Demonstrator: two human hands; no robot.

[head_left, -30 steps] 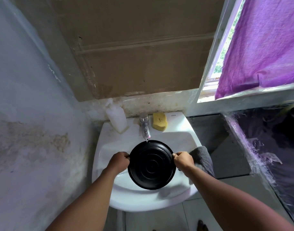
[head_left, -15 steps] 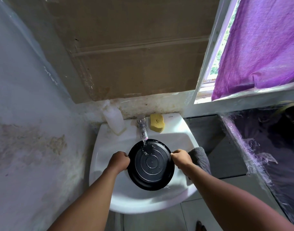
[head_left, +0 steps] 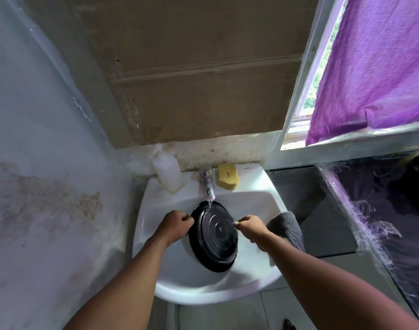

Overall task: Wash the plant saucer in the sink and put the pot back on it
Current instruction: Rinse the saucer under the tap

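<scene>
Against the back wall, a large sheet of brown cardboard [head_left: 192, 67] covers the space above the basin, and a purple curtain [head_left: 375, 67] hangs over the window at the right. Below them a white sink [head_left: 258, 210] juts out from the corner, with a stained pale wall [head_left: 44, 186] on its left and a dark grey ledge [head_left: 322, 210] on its right.

Over the bowl of the sink, the black plant saucer [head_left: 214, 236] is held tilted, its ringed face turned up and toward the right, with its upper rim just under the chrome tap [head_left: 207, 184]. A thin stream of water falls from the tap onto the top of the saucer, and the face looks wet and glossy.

On the saucer's left rim, the left hand [head_left: 174, 226] grips with its fingers curled around the edge. On the right rim, the right hand [head_left: 251, 228] pinches the edge between thumb and curled fingers.

Just beside the right wrist, a grey cloth [head_left: 288, 228] is draped over the sink's right edge. Behind the bowl, a white plastic bottle [head_left: 168, 170] stands on the sink's back ledge left of the tap, and a yellow sponge [head_left: 228, 176] lies right of the tap.
</scene>
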